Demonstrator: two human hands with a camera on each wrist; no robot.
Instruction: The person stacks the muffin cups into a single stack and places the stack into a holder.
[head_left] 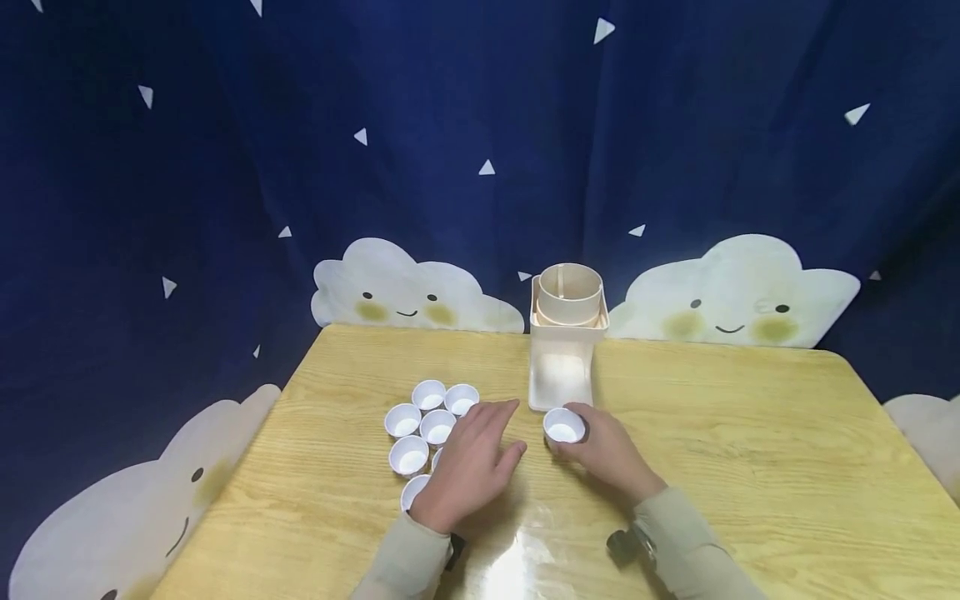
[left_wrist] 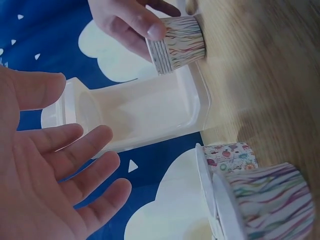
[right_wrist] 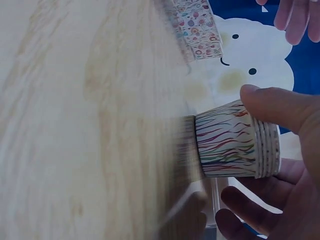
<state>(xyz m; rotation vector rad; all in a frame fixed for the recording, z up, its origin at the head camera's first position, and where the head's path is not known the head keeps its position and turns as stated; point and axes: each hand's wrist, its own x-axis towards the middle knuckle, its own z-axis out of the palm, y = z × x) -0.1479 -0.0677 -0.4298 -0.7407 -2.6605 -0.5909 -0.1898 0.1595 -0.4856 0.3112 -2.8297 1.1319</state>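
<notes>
My right hand (head_left: 609, 454) grips a small stack of nested paper baking cups (head_left: 563, 427) between thumb and fingers. In the right wrist view the cup stack (right_wrist: 227, 142) shows wavy coloured stripes and several layered rims, its base right at the tabletop. My left hand (head_left: 472, 462) is held over the table beside the group of white-lined cups (head_left: 408, 456), fingers spread and nothing in them. Among those, the left wrist view shows a striped cup (left_wrist: 272, 200) and a cup with a small colourful print (left_wrist: 232, 156). Part of the group is hidden under my left hand.
A cream-coloured dispenser (head_left: 561, 379) with a round open tube (head_left: 570, 293) on top stands at the table's back edge, just beyond the held stack. Behind the wooden table (head_left: 735, 433) hangs a dark blue curtain (head_left: 465, 83) with cloud faces.
</notes>
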